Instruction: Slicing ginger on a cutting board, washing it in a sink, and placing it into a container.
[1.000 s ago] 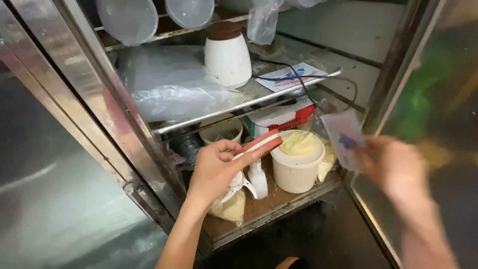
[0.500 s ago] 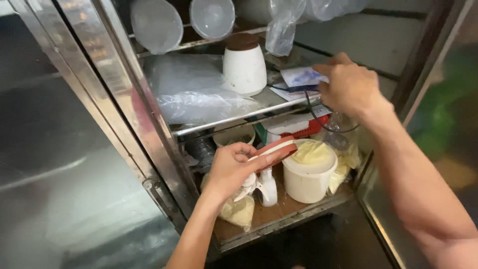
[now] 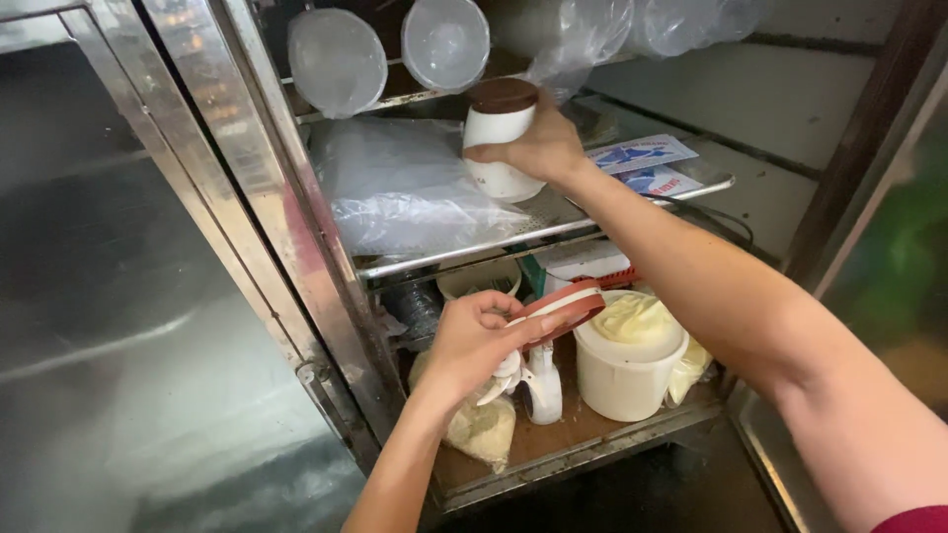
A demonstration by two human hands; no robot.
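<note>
Here, inside a steel cabinet (image 3: pixel 247 197), right hand (image 3: pixel 538 148) at about twelve o'clock, fingers wrapped around a white jar (image 3: pixel 497 148) with a dark brown lid, standing upright on the middle shelf (image 3: pixel 553 222). Just left of the jar, at about ten o'clock, a crumpled clear plastic bag (image 3: pixel 405 192) lying on the same shelf. At about one o'clock, two flat rectangular packets (image 3: pixel 644 166), white with blue print and a touch of red, lying side by side near the shelf's right edge. Near centre, left hand (image 3: pixel 474 341) with fingers pinched on a round flat lid (image 3: pixel 555 308), red-brown with a white rim, held tilted over the lower shelf (image 3: pixel 583 434). Beside that lid, at about four o'clock, a white tub (image 3: pixel 624 370) heaped with pale yellow stuff, perhaps plastic-wrapped, hard to tell. Behind it, a white box with a red edge (image 3: pixel 588 265). Under the left hand, a white handled scoop-like thing (image 3: pixel 541 385) and a yellowish bag (image 3: pixel 484 429). Up top, two translucent round lids (image 3: pixel 390 54) and hanging clear bags (image 3: pixel 632 30).
</note>
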